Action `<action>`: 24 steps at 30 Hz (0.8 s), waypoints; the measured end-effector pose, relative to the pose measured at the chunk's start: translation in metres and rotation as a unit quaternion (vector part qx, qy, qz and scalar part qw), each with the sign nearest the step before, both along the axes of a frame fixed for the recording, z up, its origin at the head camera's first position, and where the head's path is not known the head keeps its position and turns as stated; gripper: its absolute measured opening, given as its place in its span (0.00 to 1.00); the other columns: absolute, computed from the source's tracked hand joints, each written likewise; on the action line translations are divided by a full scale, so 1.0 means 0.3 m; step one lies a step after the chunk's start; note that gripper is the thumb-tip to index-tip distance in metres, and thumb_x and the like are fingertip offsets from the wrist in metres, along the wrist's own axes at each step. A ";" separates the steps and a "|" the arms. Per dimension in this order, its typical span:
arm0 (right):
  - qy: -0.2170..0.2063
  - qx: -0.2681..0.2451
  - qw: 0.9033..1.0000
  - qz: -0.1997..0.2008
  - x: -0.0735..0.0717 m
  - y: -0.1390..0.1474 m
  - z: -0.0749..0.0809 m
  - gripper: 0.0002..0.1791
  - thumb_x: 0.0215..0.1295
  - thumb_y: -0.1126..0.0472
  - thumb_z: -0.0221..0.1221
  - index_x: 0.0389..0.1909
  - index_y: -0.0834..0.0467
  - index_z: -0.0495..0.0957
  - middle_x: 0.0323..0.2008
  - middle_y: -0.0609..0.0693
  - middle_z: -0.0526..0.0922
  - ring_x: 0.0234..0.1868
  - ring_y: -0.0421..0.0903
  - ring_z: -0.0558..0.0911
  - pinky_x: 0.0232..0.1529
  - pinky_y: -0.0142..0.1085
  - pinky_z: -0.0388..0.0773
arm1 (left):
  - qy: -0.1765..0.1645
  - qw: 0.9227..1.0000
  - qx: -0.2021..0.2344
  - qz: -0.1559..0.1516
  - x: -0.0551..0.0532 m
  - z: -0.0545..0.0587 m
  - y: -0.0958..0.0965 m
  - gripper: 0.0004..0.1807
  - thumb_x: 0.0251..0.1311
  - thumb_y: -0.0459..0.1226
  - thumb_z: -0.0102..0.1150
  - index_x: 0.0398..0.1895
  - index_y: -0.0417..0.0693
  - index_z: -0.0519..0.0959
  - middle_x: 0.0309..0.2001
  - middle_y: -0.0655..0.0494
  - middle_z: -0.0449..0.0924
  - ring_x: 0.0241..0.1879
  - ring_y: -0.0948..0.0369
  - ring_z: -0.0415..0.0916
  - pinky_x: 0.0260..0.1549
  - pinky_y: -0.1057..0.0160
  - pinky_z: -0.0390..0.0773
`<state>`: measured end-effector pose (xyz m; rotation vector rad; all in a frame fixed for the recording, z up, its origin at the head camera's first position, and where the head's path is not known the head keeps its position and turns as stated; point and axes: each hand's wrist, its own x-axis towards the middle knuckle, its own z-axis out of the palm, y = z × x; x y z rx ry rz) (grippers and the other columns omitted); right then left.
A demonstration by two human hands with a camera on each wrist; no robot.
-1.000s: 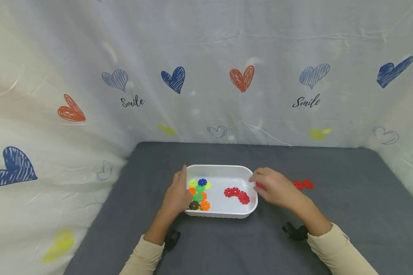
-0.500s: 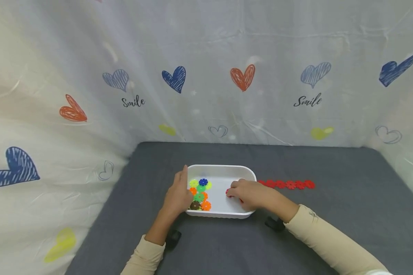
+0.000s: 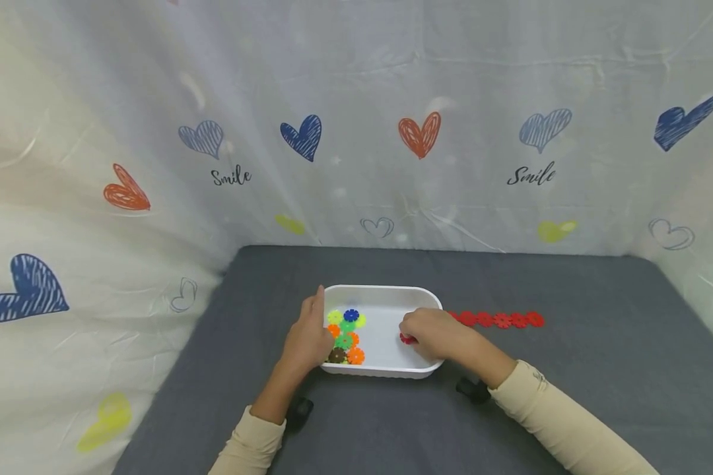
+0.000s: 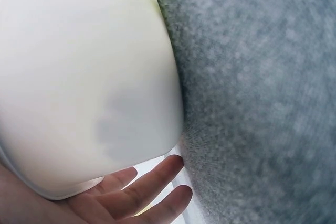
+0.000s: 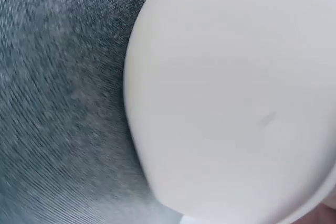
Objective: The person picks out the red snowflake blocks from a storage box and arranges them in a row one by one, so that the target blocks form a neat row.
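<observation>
In the head view a white plastic tray (image 3: pixel 386 300) lies on the table. My left hand (image 3: pixel 307 335) holds its left end, thumb at the rim; in the left wrist view the fingers (image 4: pixel 142 190) lie along the outer wall. My right hand (image 3: pixel 434 335) reaches over the right end into the tray. Its fingertips pinch a red flower-shaped plastic disc (image 3: pixel 408 339), mostly covered by the hand. Green, orange, yellow, brown and blue discs (image 3: pixel 344 341) are grouped at the tray's left end. The right wrist view shows the tray's outer wall (image 5: pixel 226 98).
A row of several red flower-shaped discs (image 3: pixel 502 320) runs along the grey cloth-covered table (image 3: pixel 570 369), right of the tray. A curtain printed with hearts (image 3: pixel 356 132) stands behind and to the left.
My right hand has moved left from the row of red discs into the tray, and its fingers have closed on a red disc there. My left hand has stayed at the tray's left end.
</observation>
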<state>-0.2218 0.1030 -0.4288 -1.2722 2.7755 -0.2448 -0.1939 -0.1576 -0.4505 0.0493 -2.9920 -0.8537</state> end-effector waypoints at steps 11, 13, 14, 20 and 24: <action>0.001 -0.039 0.999 -0.029 -0.005 -0.005 -0.026 0.09 0.55 0.66 0.70 0.25 0.52 0.79 0.22 0.41 0.71 0.24 0.40 0.69 0.26 0.32 0.69 | 0.005 1.000 0.008 -0.009 -0.004 -0.001 -0.006 0.48 0.56 0.26 0.53 0.81 0.46 0.47 0.74 0.41 0.56 0.33 0.49 0.74 0.26 0.56 0.74; 0.008 -0.046 0.999 -0.027 -0.005 -0.005 -0.027 0.09 0.56 0.65 0.70 0.26 0.52 0.79 0.22 0.41 0.70 0.24 0.40 0.69 0.26 0.33 0.69 | 0.003 1.000 0.006 -0.009 -0.004 0.000 -0.007 0.47 0.57 0.26 0.53 0.81 0.45 0.47 0.74 0.41 0.56 0.34 0.49 0.74 0.27 0.55 0.74; 0.012 -0.050 0.998 -0.027 -0.005 -0.005 -0.029 0.08 0.56 0.65 0.70 0.27 0.52 0.80 0.23 0.41 0.69 0.25 0.40 0.69 0.27 0.33 0.69 | 0.003 1.000 0.006 -0.009 -0.004 0.000 -0.008 0.47 0.57 0.26 0.53 0.81 0.45 0.47 0.74 0.41 0.56 0.34 0.48 0.74 0.28 0.55 0.75; 0.039 -0.110 0.993 -0.032 -0.008 0.005 -0.054 0.06 0.55 0.65 0.70 0.32 0.55 0.84 0.27 0.43 0.75 0.28 0.40 0.72 0.30 0.32 0.73 | 0.000 1.000 0.003 -0.005 -0.001 0.003 -0.005 0.47 0.57 0.26 0.54 0.81 0.46 0.47 0.74 0.41 0.56 0.38 0.47 0.75 0.35 0.50 0.79; 0.057 -0.172 0.983 -0.029 -0.010 0.013 -0.068 0.07 0.54 0.66 0.71 0.35 0.57 0.85 0.32 0.46 0.81 0.32 0.41 0.76 0.35 0.34 0.78 | -0.001 1.000 0.003 -0.002 -0.002 0.002 -0.002 0.47 0.57 0.26 0.53 0.81 0.46 0.47 0.74 0.41 0.56 0.37 0.48 0.75 0.34 0.51 0.79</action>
